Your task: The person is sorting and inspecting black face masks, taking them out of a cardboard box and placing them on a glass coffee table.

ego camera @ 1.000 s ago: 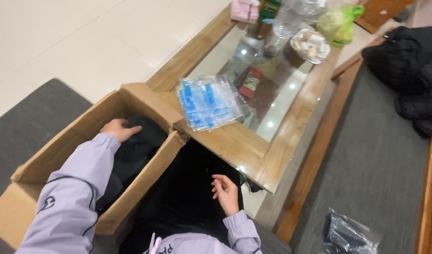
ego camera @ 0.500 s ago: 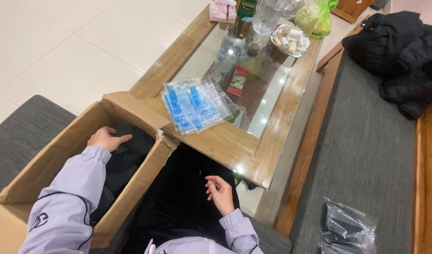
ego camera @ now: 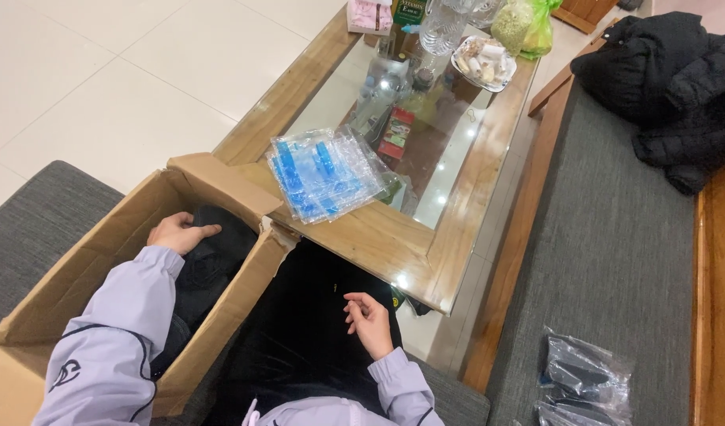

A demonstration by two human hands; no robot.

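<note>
Your left hand (ego camera: 181, 233) rests open on the dark garments (ego camera: 212, 260) inside the cardboard box (ego camera: 228, 185); your right hand (ego camera: 370, 319) hovers empty over your lap. Pulling carelessly could knock the box flap into the blue packets (ego camera: 324, 172) at the desk (ego camera: 378, 237) corner.

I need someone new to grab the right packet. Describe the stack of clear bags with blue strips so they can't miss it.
Start at the wooden coffee table with the glass top. On its near corner, next to the open cardboard box where the left hand reaches in, lies the stack of clear bags. It is the only flat, see-through pile with bright blue strips; the bags on the grey couch hold dark items.
</note>
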